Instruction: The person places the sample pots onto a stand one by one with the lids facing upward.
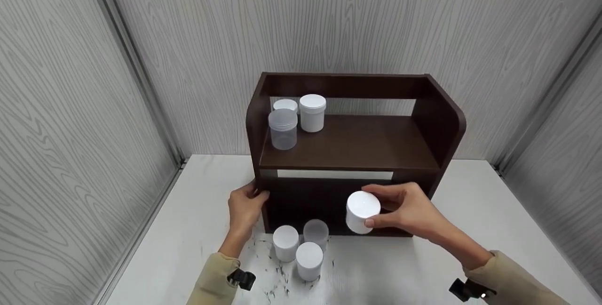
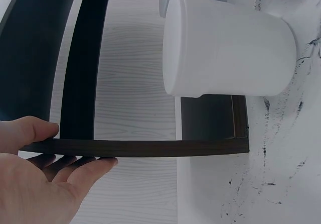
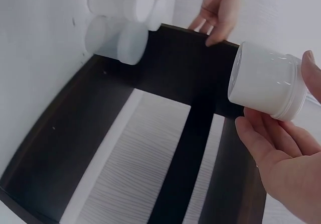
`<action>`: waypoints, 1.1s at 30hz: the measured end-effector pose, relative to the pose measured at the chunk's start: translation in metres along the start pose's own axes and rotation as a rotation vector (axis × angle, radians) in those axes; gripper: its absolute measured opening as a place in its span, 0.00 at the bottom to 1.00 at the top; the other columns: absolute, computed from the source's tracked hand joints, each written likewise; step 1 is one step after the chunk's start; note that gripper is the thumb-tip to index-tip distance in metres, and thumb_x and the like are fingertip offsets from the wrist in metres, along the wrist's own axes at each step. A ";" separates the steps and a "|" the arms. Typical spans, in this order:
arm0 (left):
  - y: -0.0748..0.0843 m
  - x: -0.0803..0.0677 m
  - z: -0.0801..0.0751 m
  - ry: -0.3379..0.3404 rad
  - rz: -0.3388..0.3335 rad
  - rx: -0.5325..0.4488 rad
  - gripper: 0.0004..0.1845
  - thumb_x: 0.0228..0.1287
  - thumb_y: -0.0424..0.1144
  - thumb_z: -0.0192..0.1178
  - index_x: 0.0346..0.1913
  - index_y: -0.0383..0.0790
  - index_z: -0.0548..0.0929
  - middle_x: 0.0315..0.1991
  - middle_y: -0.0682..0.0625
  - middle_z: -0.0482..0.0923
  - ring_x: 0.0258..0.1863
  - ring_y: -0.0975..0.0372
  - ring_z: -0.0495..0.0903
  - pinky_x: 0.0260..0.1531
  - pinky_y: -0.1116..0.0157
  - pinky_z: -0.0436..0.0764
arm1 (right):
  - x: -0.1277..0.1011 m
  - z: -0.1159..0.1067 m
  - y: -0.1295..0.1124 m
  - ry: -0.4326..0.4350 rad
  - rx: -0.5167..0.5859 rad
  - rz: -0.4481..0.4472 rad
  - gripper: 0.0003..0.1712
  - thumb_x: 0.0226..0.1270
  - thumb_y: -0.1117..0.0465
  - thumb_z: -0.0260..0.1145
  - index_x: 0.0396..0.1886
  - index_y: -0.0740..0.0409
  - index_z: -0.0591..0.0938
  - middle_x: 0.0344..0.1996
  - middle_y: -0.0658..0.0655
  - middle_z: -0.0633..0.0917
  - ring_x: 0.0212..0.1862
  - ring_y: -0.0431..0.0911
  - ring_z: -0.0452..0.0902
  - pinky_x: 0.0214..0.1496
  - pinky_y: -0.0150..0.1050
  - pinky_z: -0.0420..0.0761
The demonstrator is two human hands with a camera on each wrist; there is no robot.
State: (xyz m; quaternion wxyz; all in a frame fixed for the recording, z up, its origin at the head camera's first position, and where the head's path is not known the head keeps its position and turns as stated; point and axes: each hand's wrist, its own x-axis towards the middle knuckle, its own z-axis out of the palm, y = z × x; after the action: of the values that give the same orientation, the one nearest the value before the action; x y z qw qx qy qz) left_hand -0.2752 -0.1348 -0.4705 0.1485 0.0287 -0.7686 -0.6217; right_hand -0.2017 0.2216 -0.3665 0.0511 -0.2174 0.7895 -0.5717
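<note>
My right hand [image 1: 408, 208] holds a white lidded jar [image 1: 361, 213] between thumb and fingers, in front of the shelf's lower opening. In the right wrist view the same jar [image 3: 266, 81] is tilted on its side relative to the camera. My left hand [image 1: 245, 206] grips the left side panel of the dark brown shelf [image 1: 348, 142]; in the left wrist view the thumb and fingers [image 2: 93, 174] lie on either side of the panel edge [image 2: 150, 147]. Near that hand, two white jars [image 1: 285, 244] and a translucent jar [image 1: 316, 233] stand on the table.
On the upper shelf board, at its left end, stand a translucent jar [image 1: 283, 131], a white jar [image 1: 312, 114] and another white jar [image 1: 285, 104] partly hidden behind. Dark marks spot the white table [image 1: 376, 272]. Grey wood-grain walls [image 1: 338, 18] enclose the back and sides.
</note>
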 end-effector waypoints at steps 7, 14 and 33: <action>0.001 0.001 -0.001 -0.014 0.016 0.000 0.26 0.68 0.30 0.65 0.66 0.21 0.78 0.59 0.31 0.83 0.59 0.45 0.83 0.54 0.56 0.84 | 0.012 -0.018 -0.030 0.065 -0.011 -0.017 0.38 0.52 0.69 0.85 0.64 0.71 0.82 0.57 0.66 0.87 0.55 0.50 0.87 0.55 0.40 0.85; 0.001 0.001 0.000 -0.006 0.006 0.005 0.26 0.67 0.31 0.66 0.66 0.22 0.78 0.58 0.32 0.83 0.59 0.45 0.84 0.55 0.56 0.84 | 0.025 -0.029 -0.050 0.109 -0.056 -0.026 0.37 0.51 0.68 0.86 0.63 0.67 0.84 0.55 0.62 0.88 0.52 0.50 0.89 0.53 0.39 0.86; 0.002 -0.001 0.000 -0.001 -0.003 0.000 0.26 0.67 0.31 0.66 0.66 0.23 0.78 0.59 0.33 0.83 0.60 0.46 0.83 0.54 0.57 0.83 | 0.089 -0.054 -0.072 0.156 -0.077 0.004 0.38 0.53 0.60 0.87 0.64 0.62 0.85 0.53 0.57 0.90 0.55 0.46 0.86 0.56 0.36 0.83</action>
State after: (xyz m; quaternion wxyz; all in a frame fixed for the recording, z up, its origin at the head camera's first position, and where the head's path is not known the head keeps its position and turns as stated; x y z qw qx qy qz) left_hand -0.2735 -0.1337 -0.4687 0.1473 0.0293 -0.7684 -0.6220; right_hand -0.2792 0.2153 -0.2667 -0.0175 -0.1724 0.8130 -0.5560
